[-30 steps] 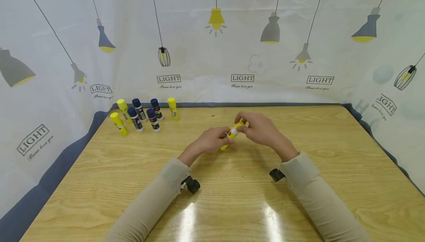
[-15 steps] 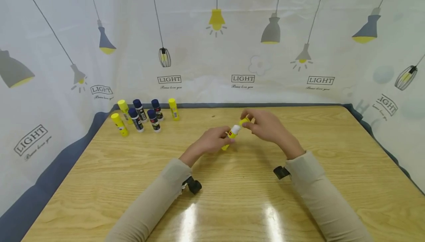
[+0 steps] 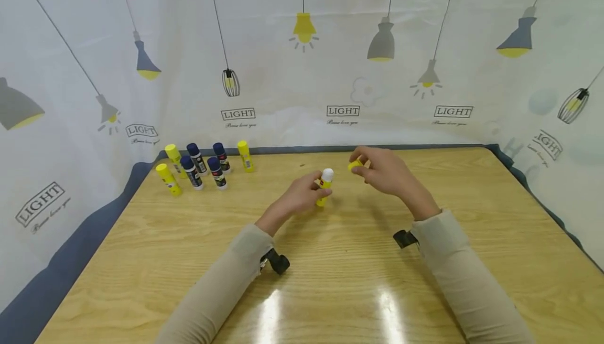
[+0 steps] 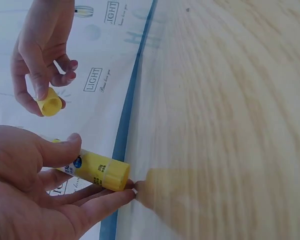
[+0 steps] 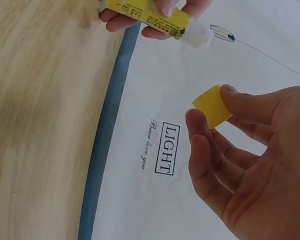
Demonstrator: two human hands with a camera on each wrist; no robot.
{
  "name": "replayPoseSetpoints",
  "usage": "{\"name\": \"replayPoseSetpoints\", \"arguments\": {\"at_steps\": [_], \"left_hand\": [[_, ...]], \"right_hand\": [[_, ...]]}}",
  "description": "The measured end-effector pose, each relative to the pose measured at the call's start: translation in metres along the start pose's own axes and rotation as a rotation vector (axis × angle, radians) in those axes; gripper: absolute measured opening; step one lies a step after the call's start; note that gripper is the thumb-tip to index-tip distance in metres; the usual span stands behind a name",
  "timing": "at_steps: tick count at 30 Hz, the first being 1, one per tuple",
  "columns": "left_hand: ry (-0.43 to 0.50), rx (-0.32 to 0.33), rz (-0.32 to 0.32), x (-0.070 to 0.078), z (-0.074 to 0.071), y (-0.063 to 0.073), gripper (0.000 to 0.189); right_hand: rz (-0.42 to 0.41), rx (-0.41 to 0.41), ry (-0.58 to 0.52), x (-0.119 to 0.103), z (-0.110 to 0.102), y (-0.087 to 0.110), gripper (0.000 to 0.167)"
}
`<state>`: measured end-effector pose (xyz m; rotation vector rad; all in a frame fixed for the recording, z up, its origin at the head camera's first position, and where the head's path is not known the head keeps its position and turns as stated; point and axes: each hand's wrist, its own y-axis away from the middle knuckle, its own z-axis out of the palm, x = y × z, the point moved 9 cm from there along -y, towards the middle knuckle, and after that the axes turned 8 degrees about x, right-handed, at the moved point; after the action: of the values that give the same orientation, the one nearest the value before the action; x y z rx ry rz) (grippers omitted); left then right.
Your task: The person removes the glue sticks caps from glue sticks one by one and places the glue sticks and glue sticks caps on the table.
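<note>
My left hand (image 3: 302, 195) grips a yellow glue stick (image 3: 324, 182), nearly upright, its uncapped white end on top. In the left wrist view the thumb lies across the label of the glue stick (image 4: 97, 169), and the fingers run beneath it close to the table. To the right, my right hand (image 3: 384, 170) pinches the yellow cap (image 3: 355, 164) between thumb and fingers. The right wrist view shows this cap (image 5: 213, 106) apart from the white tip of the glue stick (image 5: 192, 32).
At the back left of the wooden table (image 3: 321, 281) stand several glue sticks: yellow ones, such as the yellow glue stick (image 3: 168, 179), and dark blue-capped ones, such as the blue-capped glue stick (image 3: 217, 173). A printed cloth (image 3: 292, 87) hangs behind the table.
My right hand has pulled the yellow cap off the glue stick and moved right and away with it. My left hand has turned the glue stick from tilted to nearly upright.
</note>
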<state>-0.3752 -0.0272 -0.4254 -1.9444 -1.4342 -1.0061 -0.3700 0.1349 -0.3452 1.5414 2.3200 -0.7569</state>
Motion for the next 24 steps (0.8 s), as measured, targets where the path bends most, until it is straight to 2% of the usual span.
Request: {"name": "replayPoseSetpoints", "arguments": {"at_steps": [5, 11, 13, 19, 24], "left_hand": [[0.072, 0.053, -0.044, -0.004, 0.001, -0.006, 0.030], [0.249, 0.059, -0.075, -0.006, 0.005, -0.031, 0.046], [0.276, 0.066, -0.082, -0.006, 0.006, -0.039, 0.048], [0.221, 0.111, -0.120, -0.005, 0.010, -0.061, 0.042], [0.199, 0.173, -0.135, -0.006, 0.007, -0.072, 0.040]], "right_hand": [[0.013, 0.009, -0.012, 0.004, -0.006, 0.000, 0.022], [0.016, 0.017, -0.023, 0.008, -0.011, 0.000, 0.024], [0.015, 0.014, -0.028, 0.010, -0.011, 0.000, 0.024], [0.024, 0.021, -0.028, 0.014, -0.014, 0.001, 0.022], [0.029, 0.015, -0.032, 0.016, -0.016, -0.001, 0.023]]}}
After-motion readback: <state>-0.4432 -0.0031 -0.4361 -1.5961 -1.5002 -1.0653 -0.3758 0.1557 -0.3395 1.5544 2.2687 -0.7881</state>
